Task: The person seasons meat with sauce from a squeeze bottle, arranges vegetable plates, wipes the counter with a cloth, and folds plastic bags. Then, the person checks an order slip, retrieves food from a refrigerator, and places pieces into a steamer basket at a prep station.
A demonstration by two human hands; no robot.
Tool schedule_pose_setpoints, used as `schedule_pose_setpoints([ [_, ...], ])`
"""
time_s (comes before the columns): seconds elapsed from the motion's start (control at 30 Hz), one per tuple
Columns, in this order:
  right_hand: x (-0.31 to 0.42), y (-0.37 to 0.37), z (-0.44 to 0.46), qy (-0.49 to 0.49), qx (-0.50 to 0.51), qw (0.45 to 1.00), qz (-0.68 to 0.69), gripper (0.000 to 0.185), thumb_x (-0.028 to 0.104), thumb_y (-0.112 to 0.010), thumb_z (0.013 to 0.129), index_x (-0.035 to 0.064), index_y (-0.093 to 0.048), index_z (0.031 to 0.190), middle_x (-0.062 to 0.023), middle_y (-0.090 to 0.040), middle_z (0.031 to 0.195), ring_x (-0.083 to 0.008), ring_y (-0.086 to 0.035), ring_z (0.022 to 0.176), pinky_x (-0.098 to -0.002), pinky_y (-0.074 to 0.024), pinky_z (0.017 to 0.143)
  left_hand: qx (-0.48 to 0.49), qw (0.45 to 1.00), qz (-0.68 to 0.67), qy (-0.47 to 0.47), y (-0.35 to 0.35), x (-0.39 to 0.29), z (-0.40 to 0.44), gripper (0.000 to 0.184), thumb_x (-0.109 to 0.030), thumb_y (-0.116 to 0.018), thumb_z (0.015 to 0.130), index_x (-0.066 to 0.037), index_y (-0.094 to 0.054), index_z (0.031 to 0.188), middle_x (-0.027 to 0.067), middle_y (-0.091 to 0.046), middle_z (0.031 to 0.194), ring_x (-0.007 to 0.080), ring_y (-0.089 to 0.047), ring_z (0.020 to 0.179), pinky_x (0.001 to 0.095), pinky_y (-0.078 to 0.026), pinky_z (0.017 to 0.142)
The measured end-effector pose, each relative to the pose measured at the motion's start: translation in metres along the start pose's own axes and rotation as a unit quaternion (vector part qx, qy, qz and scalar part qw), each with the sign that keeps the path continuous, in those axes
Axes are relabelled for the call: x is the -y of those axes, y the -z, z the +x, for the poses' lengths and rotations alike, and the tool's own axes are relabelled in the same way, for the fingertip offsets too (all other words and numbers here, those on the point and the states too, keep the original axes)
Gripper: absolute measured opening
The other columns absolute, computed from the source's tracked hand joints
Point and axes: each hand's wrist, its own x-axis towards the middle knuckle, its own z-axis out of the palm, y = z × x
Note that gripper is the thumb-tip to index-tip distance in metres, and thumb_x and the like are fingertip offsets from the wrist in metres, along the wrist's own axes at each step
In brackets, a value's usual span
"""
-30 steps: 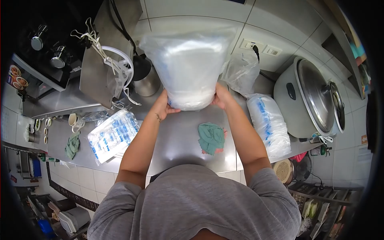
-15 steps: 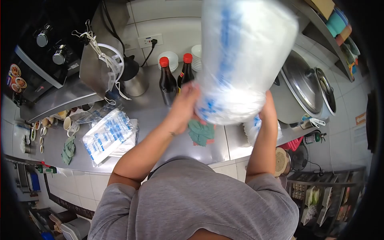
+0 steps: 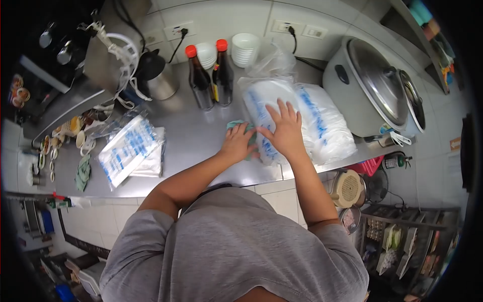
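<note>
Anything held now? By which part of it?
Right hand holds nothing: it lies spread over the plastic pack. Left hand is over the green cloth; grip can't be told.

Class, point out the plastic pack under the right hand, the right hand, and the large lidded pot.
Plastic pack (image 3: 258, 106), head view: its blue-printed left side.
Right hand (image 3: 288, 132), head view: its back.
Large lidded pot (image 3: 373, 80), head view: its metal lid.

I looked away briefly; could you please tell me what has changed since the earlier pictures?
The bulky plastic bundle, held up earlier, has come down onto the counter beside a similar bundle. The right hand has let go and spreads over it; the left hand let go too, now at the green cloth. The pot and flat packs stayed put.
</note>
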Motion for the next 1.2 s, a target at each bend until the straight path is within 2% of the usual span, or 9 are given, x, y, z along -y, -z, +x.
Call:
schedule_pose_setpoints([
  [0.13, -0.053, -0.051, -0.016, -0.088, 0.194, 0.976, -0.054, 0.061, 0.032, -0.074, 0.074, 0.0139, -0.053, 0.129, -0.0157, -0.038, 0.143, -0.0377, -0.029, 0.135, -0.0607, -0.0195, 0.107, 0.129, 0.989, 0.024, 0.063, 0.002, 0.04, -0.042, 0.047, -0.028, -0.066, 0.081, -0.014, -0.053, 0.125, 0.0127, -0.047, 0.128, 0.0286, -0.042, 0.12, 0.0459, -0.034, 0.097],
  [0.33, 0.057, -0.02, 0.016, 0.065, 0.061, 0.99, 0.108, 0.056, 0.018, -0.07, 0.076, 0.0072, -0.052, 0.128, -0.0167, -0.037, 0.143, -0.0377, -0.025, 0.137, -0.0584, -0.0185, 0.109, 0.103, 0.971, 0.036, 0.211, 0.045, 0.076, -0.103, 0.046, -0.025, -0.065, 0.081, -0.013, -0.054, 0.124, 0.0136, -0.046, 0.131, 0.0308, -0.041, 0.124, 0.05, -0.035, 0.099],
  [0.57, 0.172, -0.078, 0.037, 0.136, 0.262, 0.891, 0.346, 0.042, 0.018, -0.067, 0.08, 0.004, -0.058, 0.119, -0.0167, -0.054, 0.125, -0.033, -0.05, 0.116, -0.04, -0.0401, 0.097, -0.201, 0.924, 0.099, 0.311, 0.135, 0.171, -0.194, 0.054, -0.027, -0.068, 0.081, -0.008, -0.05, 0.128, 0.0217, -0.045, 0.133, 0.0401, -0.039, 0.125, 0.0478, -0.032, 0.103],
  [0.7, 0.229, -0.205, 0.065, -0.018, 0.288, 0.836, 0.466, 0.035, 0.016, -0.062, 0.084, 0.0042, -0.06, 0.116, -0.0152, -0.067, 0.101, -0.0253, -0.064, 0.092, -0.0329, -0.0487, 0.081, -0.127, 0.869, 0.221, 0.423, 0.144, 0.221, -0.266, 0.059, -0.036, -0.063, 0.084, -0.009, -0.046, 0.134, 0.017, -0.043, 0.138, 0.0384, -0.036, 0.13, 0.0557, -0.026, 0.104],
  [0.8, 0.259, -0.277, 0.102, -0.038, 0.268, 0.863, 0.426, 0.027, 0.014, -0.061, 0.083, 0.0048, -0.065, 0.108, -0.0154, -0.068, 0.093, -0.0251, -0.066, 0.085, -0.0335, -0.05, 0.075, -0.067, 0.922, 0.092, 0.371, 0.18, 0.234, -0.289, 0.062, -0.035, -0.065, 0.084, -0.005, -0.045, 0.133, 0.0186, -0.046, 0.134, 0.0383, -0.04, 0.126, 0.053, -0.029, 0.103],
  [0.9, 0.285, -0.318, 0.115, -0.02, 0.259, 0.902, 0.346, 0.021, 0.019, -0.064, 0.079, 0.0057, -0.069, 0.094, -0.0161, -0.068, 0.082, -0.0292, -0.065, 0.075, -0.0374, -0.0496, 0.067, -0.355, 0.723, 0.107, 0.583, 0.197, 0.273, -0.317, 0.054, -0.027, -0.071, 0.079, 0.002, -0.052, 0.122, 0.0228, -0.052, 0.121, 0.0383, -0.049, 0.113, 0.044, -0.039, 0.097],
  [1.0, 0.318, -0.297, 0.117, 0.03, 0.252, 0.938, 0.235, 0.038, 0.037, -0.075, 0.072, 0.0051, -0.067, 0.091, -0.0157, -0.066, 0.079, -0.0312, -0.064, 0.074, -0.0395, -0.0484, 0.066, -0.312, 0.734, -0.048, 0.601, 0.176, 0.314, -0.356, 0.048, -0.02, -0.068, 0.079, 0.005, -0.054, 0.118, 0.0264, -0.056, 0.113, 0.0398, -0.056, 0.104, 0.0404, -0.044, 0.092],
  [1.1, 0.323, -0.291, 0.113, -0.068, 0.311, 0.87, 0.377, 0.02, 0.023, -0.067, 0.084, 0.0039, -0.063, 0.083, -0.0025, -0.057, 0.067, -0.0141, -0.053, 0.063, -0.0327, -0.0423, 0.055, -0.41, 0.786, -0.01, 0.462, 0.206, 0.297, -0.346, 0.024, -0.005, -0.063, 0.081, 0.001, -0.054, 0.103, 0.0215, -0.058, 0.099, 0.0371, -0.057, 0.094, 0.042, -0.046, 0.082],
  [1.2, 0.329, -0.253, 0.095, -0.225, 0.287, 0.641, 0.675, 0.03, 0.019, -0.065, 0.086, 0.0046, -0.058, 0.11, -0.0022, -0.062, 0.097, -0.0119, -0.057, 0.087, -0.0302, -0.0466, 0.071, -0.422, 0.752, -0.244, 0.443, 0.253, 0.267, -0.33, 0.019, -0.002, -0.06, 0.087, -0.004, -0.047, 0.102, 0.0098, -0.059, 0.092, 0.0218, -0.058, 0.084, 0.0294, -0.046, 0.075],
])
